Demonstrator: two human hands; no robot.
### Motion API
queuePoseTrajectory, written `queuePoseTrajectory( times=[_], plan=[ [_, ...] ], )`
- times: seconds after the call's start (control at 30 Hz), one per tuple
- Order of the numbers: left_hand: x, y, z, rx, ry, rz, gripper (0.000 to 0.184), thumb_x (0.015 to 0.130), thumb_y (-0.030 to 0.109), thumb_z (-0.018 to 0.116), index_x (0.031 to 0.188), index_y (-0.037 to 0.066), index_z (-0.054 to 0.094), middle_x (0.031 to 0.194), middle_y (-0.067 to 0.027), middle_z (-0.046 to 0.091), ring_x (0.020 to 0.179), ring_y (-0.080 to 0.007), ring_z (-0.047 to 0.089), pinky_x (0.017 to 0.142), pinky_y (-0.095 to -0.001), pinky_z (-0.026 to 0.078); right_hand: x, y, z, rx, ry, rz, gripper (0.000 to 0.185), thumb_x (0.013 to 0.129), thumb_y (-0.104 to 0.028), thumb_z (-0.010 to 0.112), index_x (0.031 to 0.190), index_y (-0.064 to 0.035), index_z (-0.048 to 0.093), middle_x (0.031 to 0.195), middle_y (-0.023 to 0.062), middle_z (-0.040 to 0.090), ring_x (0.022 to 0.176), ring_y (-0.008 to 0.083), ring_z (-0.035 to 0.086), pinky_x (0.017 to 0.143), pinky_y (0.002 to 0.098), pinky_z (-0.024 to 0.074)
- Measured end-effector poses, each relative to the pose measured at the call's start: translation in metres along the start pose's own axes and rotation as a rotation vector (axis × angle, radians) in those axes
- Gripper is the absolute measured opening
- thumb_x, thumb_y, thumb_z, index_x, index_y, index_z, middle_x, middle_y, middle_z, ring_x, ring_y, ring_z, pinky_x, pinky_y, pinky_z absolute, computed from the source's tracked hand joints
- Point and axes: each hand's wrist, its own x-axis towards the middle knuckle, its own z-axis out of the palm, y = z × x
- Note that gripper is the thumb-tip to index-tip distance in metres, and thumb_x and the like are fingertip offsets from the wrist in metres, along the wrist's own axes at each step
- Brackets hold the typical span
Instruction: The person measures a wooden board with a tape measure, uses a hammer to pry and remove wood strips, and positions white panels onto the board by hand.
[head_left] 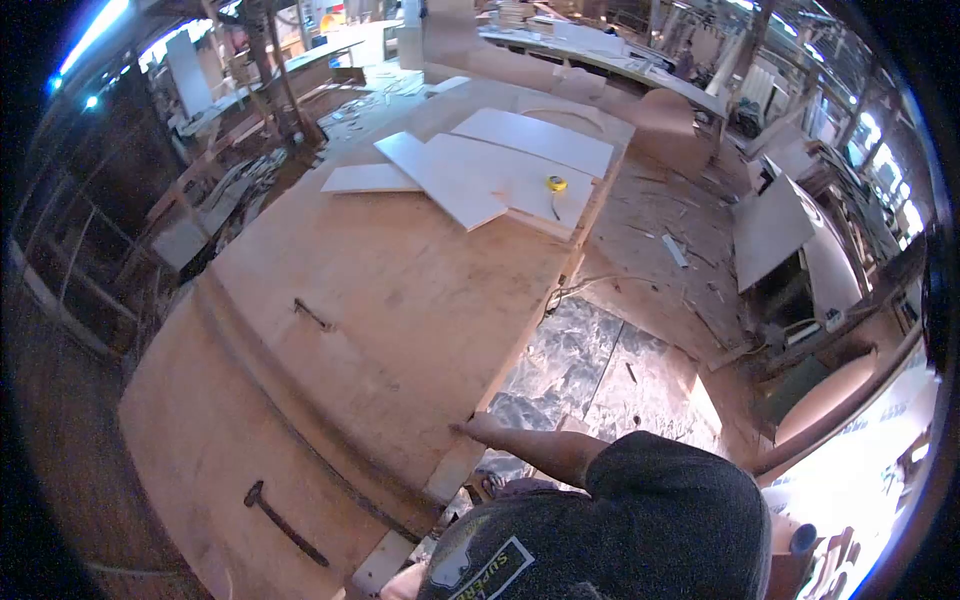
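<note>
My right hand [477, 429] rests at the near right edge of a large wooden table [400, 350], with the arm stretched out from a dark sleeve. Its fingers lie on the tabletop and nothing shows in them. At the bottom edge a patch of skin, probably my left arm or hand [403, 583], is partly visible beside the dark shirt; its fingers are hidden. A hammer [286, 524] lies on the near left part of the table. Farther up is another small hammer-like tool [313, 315]. A long dark strip [300, 435] runs along the tabletop.
White panels [500, 165] overlap at the table's far end, with a yellow tape measure [557, 184] on them. Scraps litter the floor [670, 230] to the right. Boards [775, 235] lean there. Wood pieces [240, 190] are piled left, and another workbench [610, 60] stands behind.
</note>
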Motion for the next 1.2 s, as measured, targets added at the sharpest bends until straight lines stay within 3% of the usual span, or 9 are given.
queuePoseTrajectory(
  times=[0.23,0.43,0.53,0.57,0.7,0.77,0.9,1.07,1.2],
  plan=[
    [-0.025,-0.077,-0.136,-0.538,0.04,-0.156,0.034,0.097,0.032,0.062,0.116,0.004,0.064,0.098,-0.0073,0.067,0.08,-0.0228,0.068,0.066,-0.0395,0.058,0.0,-0.009,-0.011,-0.104,-0.113,0.063,0.067,0.086,-0.057,0.068,0.112,0.0039,0.069,0.1,0.0138,0.073,0.075,0.0271,0.07,0.064,0.04,0.0559],
    [-0.022,-0.08,-0.116,-0.631,0.268,-0.042,0.039,0.096,0.028,0.064,0.124,0.001,0.061,0.103,-0.0096,0.069,0.078,-0.0226,0.068,0.068,-0.0397,0.058,-0.001,-0.014,0.0,-0.07,0.074,0.103,0.06,0.077,-0.051,0.079,0.1,0.0042,0.074,0.095,0.0168,0.074,0.085,0.0267,0.071,0.078,0.0394,0.0548],
    [-0.005,-0.082,-0.138,0.171,0.227,0.046,0.047,0.097,0.033,0.065,0.131,0.001,0.057,0.112,-0.0115,0.068,0.083,-0.0203,0.067,0.069,-0.0366,0.056,0.028,0.011,-0.012,-0.826,0.041,-0.592,0.048,0.094,-0.049,0.056,0.111,-0.0074,0.073,0.105,0.0199,0.073,0.102,0.0368,0.069,0.089,0.0458,0.0524],
    [-0.016,-0.084,-0.13,0.287,0.304,0.087,0.048,0.096,0.038,0.065,0.126,0.001,0.059,0.108,-0.0112,0.067,0.082,-0.0204,0.067,0.068,-0.0369,0.056,0.033,0.015,-0.012,-0.835,0.062,-0.409,0.045,0.098,-0.048,0.05,0.104,-0.01,0.074,0.097,0.0225,0.072,0.094,0.0395,0.069,0.082,0.0478,0.0541],
    [-0.042,-0.059,-0.106,-0.312,0.543,-0.027,0.053,0.092,0.052,0.067,0.111,0.002,0.064,0.094,-0.0108,0.066,0.079,-0.0221,0.065,0.062,-0.0393,0.055,-0.015,-0.028,-0.039,0.24,-0.042,0.005,0.054,0.087,-0.052,0.074,0.077,0.0009,0.066,0.069,0.0002,0.058,0.064,0.0126,0.051,0.059,0.0346,0.043],
    [-0.098,0.005,-0.088,-0.198,0.325,-0.352,0.061,0.095,0.049,0.065,0.127,-0.002,0.056,0.112,-0.0141,0.064,0.092,-0.0214,0.064,0.068,-0.0392,0.055,-0.052,-0.061,-0.065,0.243,0.015,-0.088,0.044,0.091,-0.046,0.072,0.078,-0.0049,0.063,0.066,-0.0018,0.052,0.059,0.0096,0.047,0.051,0.0311,0.0383],
    [-0.091,-0.07,-0.033,-0.489,0.136,-0.433,0.044,0.087,0.05,0.074,0.09,0.007,0.067,0.07,-0.002,0.055,0.063,-0.017,0.058,0.063,-0.032,0.052,-0.083,-0.093,-0.133,0.202,0.066,-0.308,0.038,0.093,-0.033,0.073,0.07,-0.0092,0.056,0.064,-0.0064,0.047,0.056,0.0068,0.04,0.05,0.028,0.0306],
    [-0.131,-0.021,0.014,0.383,0.214,0.016,0.069,0.089,0.051,0.07,0.12,-0.01,0.064,0.119,-0.023,0.068,0.101,-0.0276,0.069,0.088,-0.033,0.053,-0.156,-0.163,-0.122,-0.007,-0.007,-0.441,0.022,0.09,-0.019,0.073,0.081,-0.0054,0.059,0.074,-0.004,0.051,0.069,0.0069,0.047,0.063,0.0256,0.0385],
    [-0.189,0.056,0.037,-0.149,0.049,0.183,0.072,0.092,0.053,0.066,0.13,-0.008,0.058,0.13,-0.0206,0.063,0.12,-0.0289,0.062,0.1,-0.038,0.049,-0.195,-0.169,-0.082,0.188,-0.55,-0.672,0.05,0.078,-0.022,0.084,0.117,-0.0053,0.058,0.113,0.0082,0.057,0.104,0.0185,0.057,0.088,0.0346,0.049]
  ],
)
